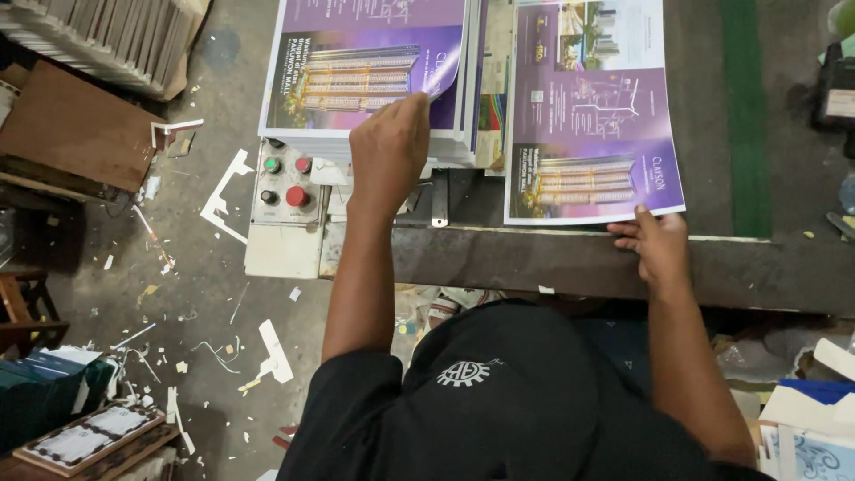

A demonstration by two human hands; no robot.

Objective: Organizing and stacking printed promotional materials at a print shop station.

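Two hands in my view: left hand [389, 147] pinches the curled lower-right corner of the top sheet [370, 67] on the printed stack [445, 147], straight ahead of the body. Right hand [657, 242] lies open, fingers flat on the near edge of a single purple sheet [592, 116], just right of the stack, long axis running away from me. Button panel [285, 183] sits left of the left hand; no containers seen nearby, paper scraps [223, 200] on floor.

One head-worn camera looks steeply down, close over the person's arms, onto the work table [570, 258].
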